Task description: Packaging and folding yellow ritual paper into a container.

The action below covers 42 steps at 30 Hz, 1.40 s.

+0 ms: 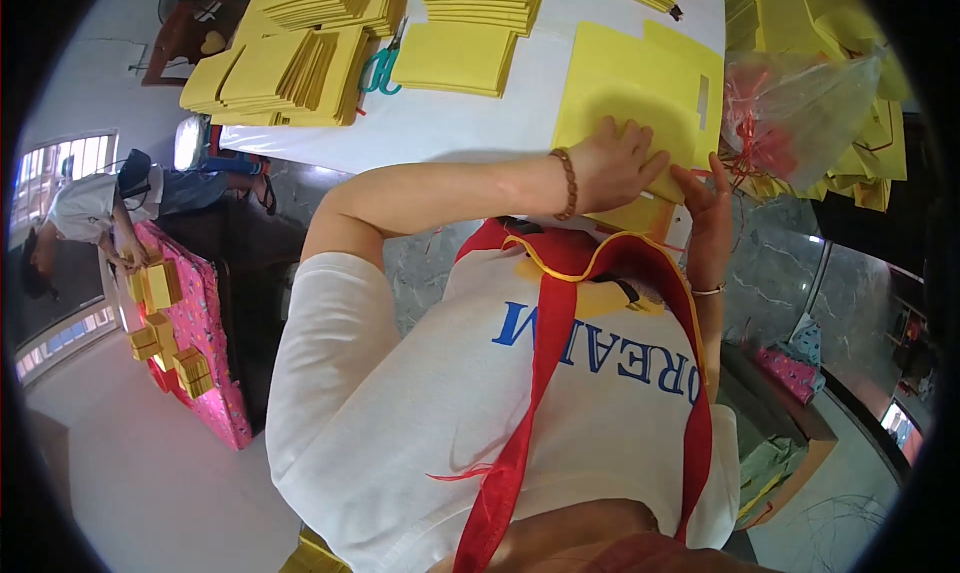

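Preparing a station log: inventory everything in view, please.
Table: one, white, top
Stacks: several, yellow, on table
Scissors: one, teal-handled, between stacks
Sheets: uncertain, yellow, at hands
Bag: one, clear, right of table
Loose pieces: many, yellow, right
Co-worker: one, white-topped, far left
Table cover: one, pink, left
Blocks: several, yellow, on cover
Box: one, brown, lower right
Apron: one, red, worn
Shirt: one, white, worn
Left hand: one, bare, on sheets
Right hand: one, bare, at sheets
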Tool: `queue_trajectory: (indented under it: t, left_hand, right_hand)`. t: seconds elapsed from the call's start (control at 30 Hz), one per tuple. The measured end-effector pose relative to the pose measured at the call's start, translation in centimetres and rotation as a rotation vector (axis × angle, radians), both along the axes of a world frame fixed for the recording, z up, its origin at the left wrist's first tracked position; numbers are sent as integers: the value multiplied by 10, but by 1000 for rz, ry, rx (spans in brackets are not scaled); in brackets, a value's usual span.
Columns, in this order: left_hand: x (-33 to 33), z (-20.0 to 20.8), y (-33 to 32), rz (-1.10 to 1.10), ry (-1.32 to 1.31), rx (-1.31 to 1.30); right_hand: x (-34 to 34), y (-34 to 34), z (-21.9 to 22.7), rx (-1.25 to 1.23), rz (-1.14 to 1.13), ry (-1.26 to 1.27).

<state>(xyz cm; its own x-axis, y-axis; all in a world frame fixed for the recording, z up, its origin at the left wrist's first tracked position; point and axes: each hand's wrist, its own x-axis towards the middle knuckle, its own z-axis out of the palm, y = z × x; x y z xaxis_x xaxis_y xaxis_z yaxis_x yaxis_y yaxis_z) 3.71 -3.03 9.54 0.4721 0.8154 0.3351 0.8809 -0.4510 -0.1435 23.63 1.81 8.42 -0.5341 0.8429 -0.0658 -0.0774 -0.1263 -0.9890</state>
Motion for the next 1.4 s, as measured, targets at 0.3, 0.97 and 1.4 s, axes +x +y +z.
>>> queue_trajectory:
  t: [0.3, 0.97, 1.4]
  left_hand:
    - [-44, 16, 15, -56, -416, 196]
    - [-235, -82, -26, 366, -30, -93]
    - [-227, -101, -33, 365, -118, -114]
  right_hand:
    - [-7, -15, 2, 518, -195, -77]
    - [-12, -19, -12, 326, -183, -282]
    - [-15, -19, -8, 297, -218, -226]
